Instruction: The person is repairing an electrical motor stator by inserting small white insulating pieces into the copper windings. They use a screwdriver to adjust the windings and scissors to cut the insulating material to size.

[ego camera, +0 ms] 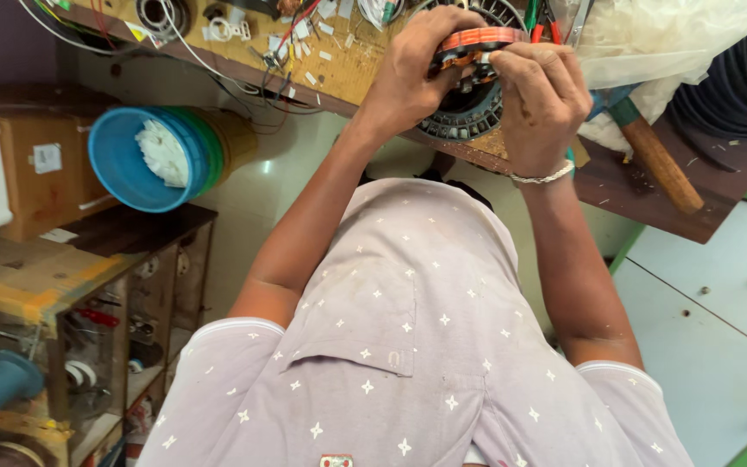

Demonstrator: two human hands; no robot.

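At the top centre of the frame both hands close on a round motor stator (469,108) that rests on the wooden surface (352,73), its dark slotted ring showing below the fingers and a band of orange copper winding (477,39) across its upper side. The left hand (412,73) curls over the left rim, fingers wrapped onto the winding, while the right hand (542,99) pinches at the winding's right end with thumb and forefinger nearly closed; what, if anything, sits in that pinch is too small to tell. The stator looks heavy and rigid, a stack of steel that probably will not flex, so the outer ring seems the safe place to grip. The copper wire appears thin and easily nicked or bent, better handled lightly. A wooden-handled tool (659,160) lies just right of the hands, loose wires (261,52) trail upper left, and a blue tub (118,164) sits at the left
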